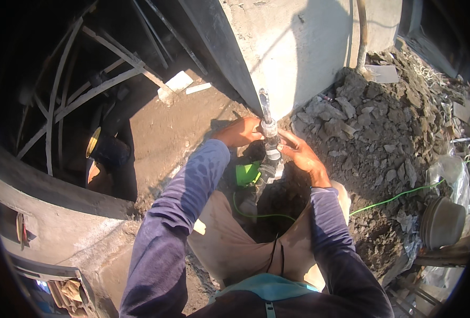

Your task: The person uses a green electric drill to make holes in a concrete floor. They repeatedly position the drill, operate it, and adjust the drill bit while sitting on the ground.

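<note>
Between my knees stands a corded power tool (247, 174) with a bright green body, dusted grey, its front end turned up and away from me. A grey metal bit (265, 106) points from its collar toward the foot of the wall. My left hand (241, 131) grips the collar from the left with bent fingers, their tips partly hidden. From the other side, my right hand (304, 155) holds the same front part, thumb and fingers pressed against it. A green cord (394, 199) runs from the tool under my right leg and off to the right.
A pale plastered wall (309, 47) rises ahead. Broken clods and rubble (362, 116) heap up at right, near stacked grey bowls (442, 222) and clear plastic sheeting. At left, wooden poles (94, 87) cross above a dark pit beside a black bucket (109, 149).
</note>
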`<state>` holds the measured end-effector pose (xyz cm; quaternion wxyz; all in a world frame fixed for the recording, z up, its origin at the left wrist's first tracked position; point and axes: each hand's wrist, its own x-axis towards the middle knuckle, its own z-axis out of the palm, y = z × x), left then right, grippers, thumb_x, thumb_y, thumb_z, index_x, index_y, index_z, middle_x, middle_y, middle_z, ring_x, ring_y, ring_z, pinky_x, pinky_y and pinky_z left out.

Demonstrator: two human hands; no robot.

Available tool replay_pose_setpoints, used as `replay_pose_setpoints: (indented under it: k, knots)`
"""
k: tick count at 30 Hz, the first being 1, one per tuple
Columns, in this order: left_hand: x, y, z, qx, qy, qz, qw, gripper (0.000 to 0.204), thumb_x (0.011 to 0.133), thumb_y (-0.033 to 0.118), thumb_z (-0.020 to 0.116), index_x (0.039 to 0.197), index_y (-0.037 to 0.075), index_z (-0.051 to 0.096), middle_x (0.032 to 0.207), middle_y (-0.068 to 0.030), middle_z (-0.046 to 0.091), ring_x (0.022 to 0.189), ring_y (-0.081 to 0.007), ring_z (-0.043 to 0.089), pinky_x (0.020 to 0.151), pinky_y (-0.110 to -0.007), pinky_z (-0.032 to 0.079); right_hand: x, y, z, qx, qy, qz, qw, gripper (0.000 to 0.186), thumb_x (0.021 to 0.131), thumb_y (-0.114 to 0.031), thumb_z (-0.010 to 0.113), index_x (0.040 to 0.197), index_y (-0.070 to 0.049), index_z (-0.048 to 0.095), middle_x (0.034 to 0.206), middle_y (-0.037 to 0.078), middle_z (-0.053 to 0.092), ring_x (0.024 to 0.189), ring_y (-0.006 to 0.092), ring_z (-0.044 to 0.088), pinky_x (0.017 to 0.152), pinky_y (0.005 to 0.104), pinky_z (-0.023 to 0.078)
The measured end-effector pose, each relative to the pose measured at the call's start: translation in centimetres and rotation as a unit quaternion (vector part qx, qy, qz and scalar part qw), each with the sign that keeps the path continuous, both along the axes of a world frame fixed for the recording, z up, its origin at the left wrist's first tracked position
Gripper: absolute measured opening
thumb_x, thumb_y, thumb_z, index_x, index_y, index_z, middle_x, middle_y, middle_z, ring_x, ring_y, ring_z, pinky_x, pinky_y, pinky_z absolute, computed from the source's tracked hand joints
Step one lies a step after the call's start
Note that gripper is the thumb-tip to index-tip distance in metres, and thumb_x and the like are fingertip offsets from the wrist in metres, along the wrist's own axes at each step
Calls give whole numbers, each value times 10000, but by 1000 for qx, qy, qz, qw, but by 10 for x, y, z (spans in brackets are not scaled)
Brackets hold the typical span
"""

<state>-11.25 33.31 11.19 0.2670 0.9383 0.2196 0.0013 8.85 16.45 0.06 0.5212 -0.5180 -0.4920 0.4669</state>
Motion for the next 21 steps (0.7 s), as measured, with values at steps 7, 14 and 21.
replay_pose_setpoints:
  k: [7,14,21]
  knots:
    - [-2,13,-11,-115,7,76,990,332,985,144,795,1259,-34,737,1070,-114,817,976,-164,741,888,-343,576,0,-1,17,-32,3,14,999,632,1049,-147,740,1647,-138,534,1594,127,597,1444,265,552,1233,402,427]
    - [4,-5,5,-5,21,31,999,334,993,223,727,1276,46,740,1117,-229,789,1082,-402,749,941,-477,555,1,-5,12,-8,-5,0,1000,618,1044,-141,740,1632,-141,551,1512,127,635,1402,256,565,1199,399,455]
    - [-6,-6,1,26,-8,15,1000,329,1021,224,685,1308,69,726,1206,-262,760,1143,-475,708,975,-505,549,2,5,13,-18,4,21,1000,621,1029,-104,746,1622,-158,570,1512,114,637,1410,248,568,1188,384,465]
